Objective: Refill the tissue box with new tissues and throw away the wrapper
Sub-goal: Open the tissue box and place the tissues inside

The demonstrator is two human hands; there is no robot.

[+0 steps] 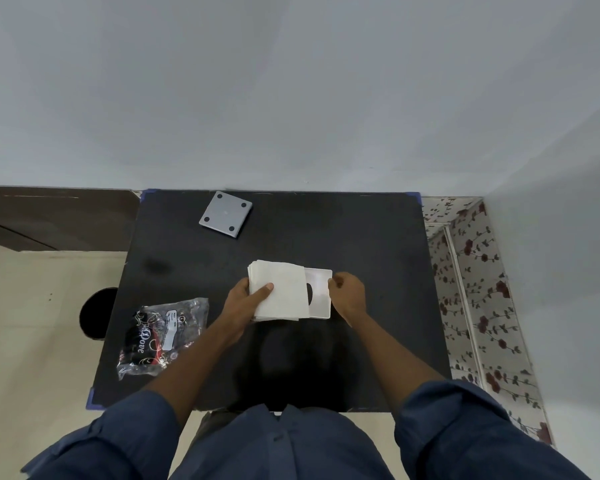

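1. Centrally on the black table (361, 237) sits the white tissue box (321, 292), taken as the landmark for everything else.
2. A stack of white tissues (281, 289) lies over the box's left part, covering most of its top and overhanging its left edge.
3. Left hand (246, 299) grips the stack's left edge, thumb pressed on top, fingers hidden underneath.
4. Right hand (349, 294) touches the box's right edge, fingers curled against it; whether it pinches the wall cannot be told.
5. An empty printed plastic wrapper (160, 334) lies crumpled, well left of the box and nearer the person.
6. A grey square panel with four dark dots (225, 214) rests beyond the box, to its far left.
7. Off the table, further left than the wrapper, a dark round bin (96, 311) stands on the floor.
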